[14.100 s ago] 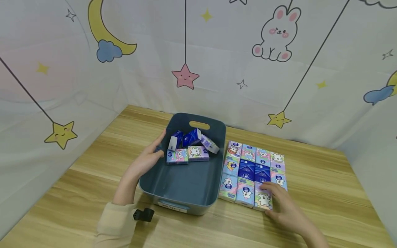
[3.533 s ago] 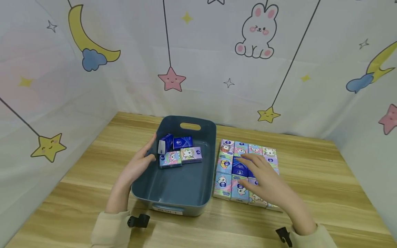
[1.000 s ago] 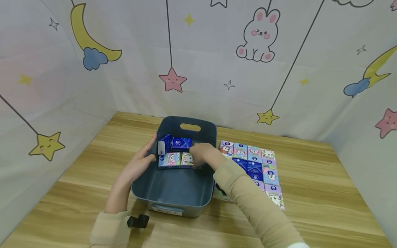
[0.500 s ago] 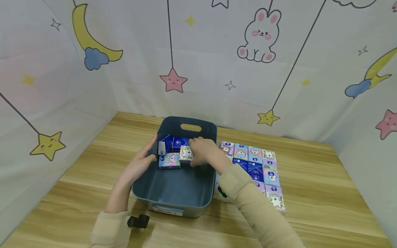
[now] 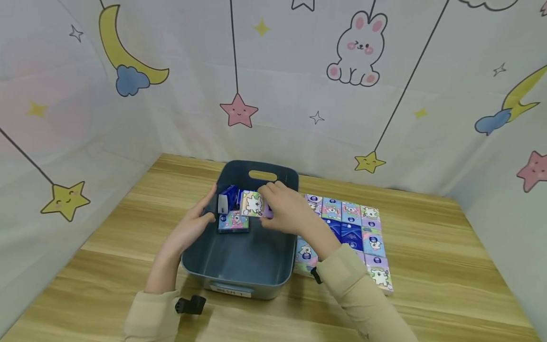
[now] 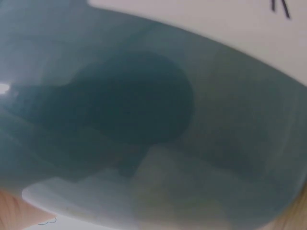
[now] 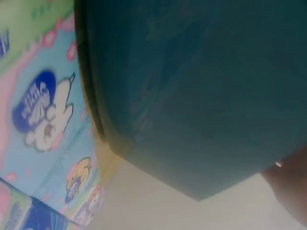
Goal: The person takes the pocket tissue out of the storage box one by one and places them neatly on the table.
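Observation:
My right hand (image 5: 288, 209) pinches a purple pocket tissue pack (image 5: 253, 203) with a white cartoon animal, raised inside the dark blue-grey bin (image 5: 239, 261). At the bin's left rim, my left hand (image 5: 188, 230) rests with straight fingers along the wall and its thumb by the rim. A blue tissue pack (image 5: 228, 199) stands on edge in the bin; another blue one is mostly hidden behind the held pack. A pink-and-blue pack (image 5: 234, 222) lies flat in front of them. The bin's wall (image 6: 240, 120) fills the left wrist view.
Right of the bin, several tissue packs (image 5: 351, 236) lie in tight rows on the wooden table (image 5: 444, 266); cartoon packs (image 7: 48, 110) show in the right wrist view. A white printed curtain (image 5: 290, 137) closes off the back and sides.
Over the last second my right hand took hold of the purple tissue pack and lifted it off the bin floor. Earlier, a leaning purple pack left the bin and the front row gained one.

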Action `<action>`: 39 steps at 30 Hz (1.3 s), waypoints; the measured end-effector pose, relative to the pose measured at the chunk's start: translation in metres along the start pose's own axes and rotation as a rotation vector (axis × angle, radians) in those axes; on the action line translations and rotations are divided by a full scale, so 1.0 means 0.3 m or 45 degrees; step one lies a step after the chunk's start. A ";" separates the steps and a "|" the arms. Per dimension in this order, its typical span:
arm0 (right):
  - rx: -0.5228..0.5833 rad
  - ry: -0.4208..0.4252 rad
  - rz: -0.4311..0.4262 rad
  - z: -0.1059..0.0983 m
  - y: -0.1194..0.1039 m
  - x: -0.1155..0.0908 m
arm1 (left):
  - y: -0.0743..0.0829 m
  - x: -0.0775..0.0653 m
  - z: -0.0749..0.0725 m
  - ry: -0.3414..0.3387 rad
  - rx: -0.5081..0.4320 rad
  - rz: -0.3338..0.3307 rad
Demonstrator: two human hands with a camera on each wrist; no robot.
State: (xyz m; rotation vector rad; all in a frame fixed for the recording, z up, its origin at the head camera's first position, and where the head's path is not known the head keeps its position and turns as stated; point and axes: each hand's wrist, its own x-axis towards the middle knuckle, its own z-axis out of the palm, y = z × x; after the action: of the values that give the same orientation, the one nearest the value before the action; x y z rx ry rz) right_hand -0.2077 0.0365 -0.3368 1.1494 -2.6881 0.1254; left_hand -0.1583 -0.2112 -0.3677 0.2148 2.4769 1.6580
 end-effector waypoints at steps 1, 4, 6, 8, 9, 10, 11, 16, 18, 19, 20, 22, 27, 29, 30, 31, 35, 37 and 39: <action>0.010 0.049 -0.010 -0.007 -0.002 -0.010 | 0.000 0.000 0.000 -0.001 -0.001 0.000; 0.014 0.194 -0.038 -0.029 -0.010 -0.038 | 0.002 -0.001 -0.001 0.001 0.002 -0.002; 0.001 0.273 -0.046 -0.047 -0.017 -0.055 | 0.003 -0.001 -0.002 0.002 0.002 -0.005; -0.025 0.328 -0.040 -0.059 -0.023 -0.070 | 0.004 -0.001 -0.003 0.006 0.007 -0.013; -0.032 0.343 -0.031 -0.064 -0.025 -0.078 | 0.005 -0.001 -0.003 0.006 0.008 -0.015; -0.039 0.355 -0.020 -0.068 -0.028 -0.087 | 0.005 -0.001 -0.003 0.007 0.009 -0.017; -0.046 0.365 -0.006 -0.071 -0.031 -0.096 | 0.005 -0.001 -0.002 0.006 0.010 -0.019; -0.036 0.410 0.088 -0.074 -0.046 -0.143 | 0.004 -0.001 0.000 0.005 0.012 -0.015; -0.030 0.443 0.120 -0.074 -0.054 -0.162 | 0.004 -0.001 0.001 0.005 0.011 -0.016; -0.031 0.458 0.134 -0.074 -0.058 -0.171 | 0.003 0.000 0.001 0.006 0.010 -0.016; -0.026 0.473 0.148 -0.074 -0.063 -0.180 | 0.002 0.000 0.001 0.007 0.011 -0.016; -0.012 0.499 0.190 -0.078 -0.072 -0.199 | 0.002 0.001 0.001 0.010 0.010 -0.017; 0.104 0.495 0.344 -0.095 -0.098 -0.249 | 0.002 0.004 0.001 0.017 0.014 -0.005; 0.161 0.485 0.406 -0.100 -0.107 -0.271 | 0.002 0.003 0.001 0.017 0.016 -0.002; 0.186 0.482 0.435 -0.103 -0.111 -0.282 | 0.002 0.004 0.002 0.017 0.016 -0.001; 0.204 0.481 0.465 -0.106 -0.115 -0.292 | 0.003 0.004 0.002 0.017 0.017 0.001; 0.249 0.467 0.559 -0.108 -0.124 -0.332 | 0.004 0.004 0.004 0.012 0.012 0.003; 0.259 0.451 0.601 -0.105 -0.128 -0.351 | 0.003 0.005 0.005 0.010 0.011 0.004; 0.273 0.422 0.649 -0.099 -0.131 -0.370 | 0.003 0.007 0.005 0.008 0.009 0.004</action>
State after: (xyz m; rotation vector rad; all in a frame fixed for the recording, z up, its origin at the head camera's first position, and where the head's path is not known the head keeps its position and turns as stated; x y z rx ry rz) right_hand -0.1000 0.0923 -0.3336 0.4085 -2.6347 0.6350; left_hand -0.1600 -0.2092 -0.3676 0.2149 2.4889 1.6541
